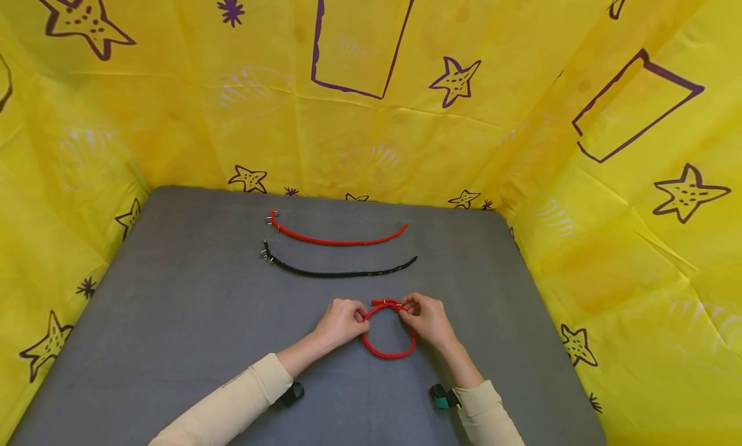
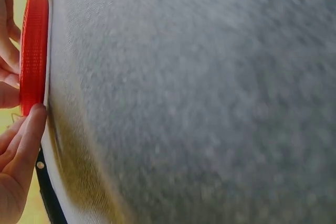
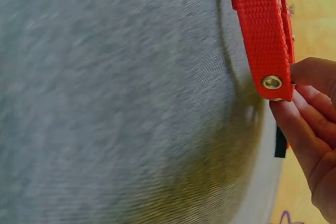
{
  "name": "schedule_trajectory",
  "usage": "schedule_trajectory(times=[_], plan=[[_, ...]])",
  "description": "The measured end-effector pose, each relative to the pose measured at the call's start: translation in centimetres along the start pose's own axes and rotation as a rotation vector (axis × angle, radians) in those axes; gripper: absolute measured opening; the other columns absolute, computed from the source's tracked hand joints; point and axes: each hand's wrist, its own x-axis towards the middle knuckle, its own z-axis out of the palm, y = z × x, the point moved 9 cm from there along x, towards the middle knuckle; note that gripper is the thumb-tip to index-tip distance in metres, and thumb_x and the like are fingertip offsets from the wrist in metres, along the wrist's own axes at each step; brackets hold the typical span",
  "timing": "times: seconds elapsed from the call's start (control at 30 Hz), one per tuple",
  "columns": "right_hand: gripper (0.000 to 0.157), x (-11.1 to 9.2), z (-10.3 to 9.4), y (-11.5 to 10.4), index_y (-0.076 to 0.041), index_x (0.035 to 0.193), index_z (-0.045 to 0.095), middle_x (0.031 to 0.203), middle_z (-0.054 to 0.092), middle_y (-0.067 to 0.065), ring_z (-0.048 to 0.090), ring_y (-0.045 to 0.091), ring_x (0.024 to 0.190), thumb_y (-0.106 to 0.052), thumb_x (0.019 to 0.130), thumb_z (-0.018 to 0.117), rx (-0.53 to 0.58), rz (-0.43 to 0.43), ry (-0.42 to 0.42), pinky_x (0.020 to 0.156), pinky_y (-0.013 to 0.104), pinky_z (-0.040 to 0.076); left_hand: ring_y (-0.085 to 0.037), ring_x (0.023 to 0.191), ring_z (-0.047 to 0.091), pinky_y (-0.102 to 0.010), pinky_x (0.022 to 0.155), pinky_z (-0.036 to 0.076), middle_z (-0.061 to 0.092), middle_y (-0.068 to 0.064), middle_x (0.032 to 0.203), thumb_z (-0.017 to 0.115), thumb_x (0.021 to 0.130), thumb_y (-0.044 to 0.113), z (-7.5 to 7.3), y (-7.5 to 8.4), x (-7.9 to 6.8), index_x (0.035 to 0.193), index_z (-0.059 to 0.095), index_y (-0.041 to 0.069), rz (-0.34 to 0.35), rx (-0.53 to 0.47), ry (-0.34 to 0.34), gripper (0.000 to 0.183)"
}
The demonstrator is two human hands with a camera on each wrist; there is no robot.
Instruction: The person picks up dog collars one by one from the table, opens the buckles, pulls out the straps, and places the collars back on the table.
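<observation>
A red collar [image 1: 388, 356] of woven strap with metal eyelets is bent round into a loop above the grey table, its ends overlapping at the far side. My left hand [image 1: 343, 319] pinches the loop's left side between thumb and fingers. At the upper right, my right hand [image 1: 428, 318] pinches the strap by the overlap. The right wrist view shows a metal eyelet [image 3: 272, 82] close to those fingertips. In the left wrist view the red strap [image 2: 34, 51] stands on edge, touched by left fingertips below. How the overlapping ends are joined is too small to tell.
Beyond the hands, a black collar [image 1: 342, 274] with a metal buckle lies stretched out on the grey table [image 1: 174, 317]. Farther back is another red collar [image 1: 342, 242], also laid out. Yellow patterned cloth [image 1: 191, 111] walls the table's back and sides.
</observation>
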Motion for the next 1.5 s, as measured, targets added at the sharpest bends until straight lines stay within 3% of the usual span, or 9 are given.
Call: schedule_trajectory(times=[0.3, 0.6, 0.9, 1.13, 1.3, 1.5], plan=[[0.015, 1.5, -1.0, -3.2, -0.011, 0.089, 0.072, 0.077, 0.066, -0.007, 0.063, 0.008, 0.071, -0.005, 0.077, 0.079, -0.024, -0.151, 0.081, 0.064, 0.029, 0.056, -0.006, 0.066, 0.063, -0.023, 0.061, 0.052, 0.068, 0.004, 0.073, 0.074, 0.076, 0.009, -3.1, -0.6, 0.1, 0.086, 0.073, 0.008, -0.03, -0.064, 0.091, 0.011], [0.016, 3.4, -1.6, -6.9, -0.011, 0.094, 0.071, 0.084, 0.067, -0.003, 0.064, 0.007, 0.074, -0.005, 0.081, 0.077, 0.046, -0.27, 0.126, 0.061, 0.018, 0.055, -0.012, 0.078, 0.07, -0.027, 0.067, 0.055, 0.073, -0.001, 0.088, 0.078, 0.081, 0.011, -6.3, -2.2, 0.7, 0.1, 0.074, 0.007, -0.084, -0.257, 0.136, 0.02], [0.018, 4.7, -2.2, -10.6, -0.006, 0.096, 0.071, 0.089, 0.069, 0.002, 0.067, 0.015, 0.078, -0.003, 0.081, 0.078, 0.122, -0.401, 0.202, 0.064, 0.026, 0.058, -0.015, 0.086, 0.07, -0.031, 0.076, 0.055, 0.073, -0.003, 0.094, 0.082, 0.08, 0.027, -9.3, -4.3, 0.9, 0.108, 0.074, 0.01, -0.24, -0.493, 0.051, 0.033], [0.016, 5.0, -1.7, -12.0, -0.007, 0.099, 0.071, 0.091, 0.068, 0.003, 0.066, 0.015, 0.081, -0.005, 0.084, 0.076, 0.173, -0.445, 0.206, 0.066, 0.031, 0.059, -0.02, 0.087, 0.07, -0.034, 0.079, 0.055, 0.072, -0.012, 0.097, 0.077, 0.085, 0.013, -12.3, -1.8, -0.6, 0.113, 0.069, -0.003, -0.301, -0.609, -0.008, 0.034], [0.02, 5.0, -1.5, -12.6, -0.007, 0.099, 0.07, 0.09, 0.069, 0.006, 0.067, 0.018, 0.08, -0.002, 0.081, 0.078, 0.18, -0.469, 0.218, 0.065, 0.03, 0.059, -0.02, 0.087, 0.069, -0.032, 0.078, 0.055, 0.072, -0.013, 0.097, 0.078, 0.085, 0.013, -12.3, -3.0, -0.6, 0.114, 0.068, -0.004, -0.289, -0.618, 0.003, 0.035], [0.024, 4.8, -2.1, -14.7, 0.003, 0.098, 0.069, 0.09, 0.068, 0.015, 0.067, 0.028, 0.078, 0.009, 0.076, 0.078, 0.233, -0.457, 0.199, 0.063, 0.035, 0.059, -0.015, 0.088, 0.069, -0.028, 0.077, 0.055, 0.072, -0.009, 0.098, 0.08, 0.083, 0.019, -11.9, -5.1, -0.6, 0.116, 0.069, 0.001, -0.276, -0.622, 0.036, 0.039]])
